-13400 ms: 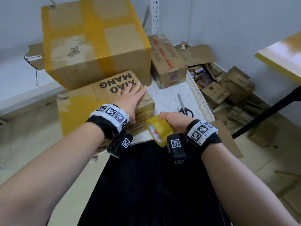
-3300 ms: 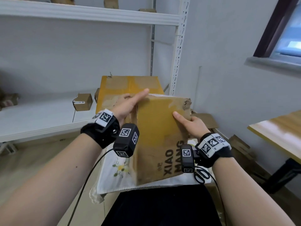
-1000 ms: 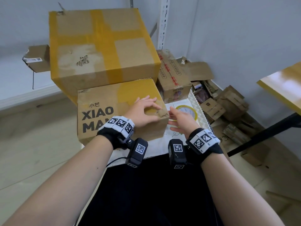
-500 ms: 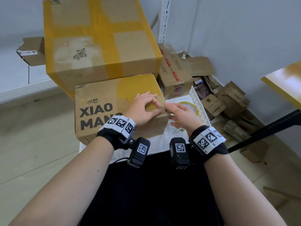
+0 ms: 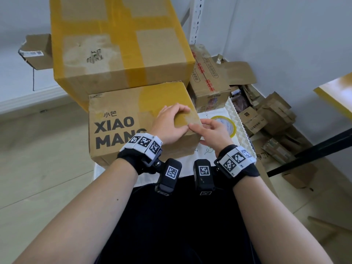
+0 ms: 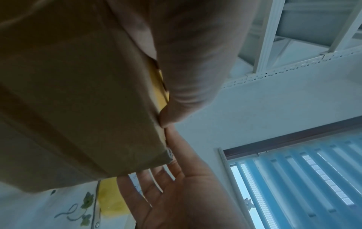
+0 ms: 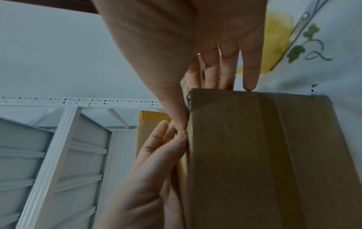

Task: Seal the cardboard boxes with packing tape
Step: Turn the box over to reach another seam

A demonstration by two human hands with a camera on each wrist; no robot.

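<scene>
The XIAO MANG cardboard box (image 5: pixel 122 122) lies on the white cloth in front of me, with yellow tape across its top. My left hand (image 5: pixel 171 122) rests flat on the box's top right part, fingers reaching its right edge. My right hand (image 5: pixel 208 131) presses against the box's right side with straight fingers (image 7: pixel 229 66), and its thumb (image 7: pixel 176 111) pushes on the upper edge beside the left hand (image 7: pixel 152 167). The yellow tape roll (image 5: pixel 227 122) lies flat on the cloth just right of the box, half hidden behind my right hand. Neither hand holds anything.
A large taped box (image 5: pixel 118 44) stands right behind the XIAO MANG box, and a smaller printed box (image 5: pixel 207 79) sits to its right. Scissors (image 7: pixel 301 23) lie on the embroidered cloth (image 5: pixel 215 113) by the roll. Flattened cartons (image 5: pixel 270 119) pile on the floor at right, under a table edge (image 5: pixel 335 90).
My right hand has moved left from above the tape roll onto the box's right edge. The left hand has stayed on the box top.
</scene>
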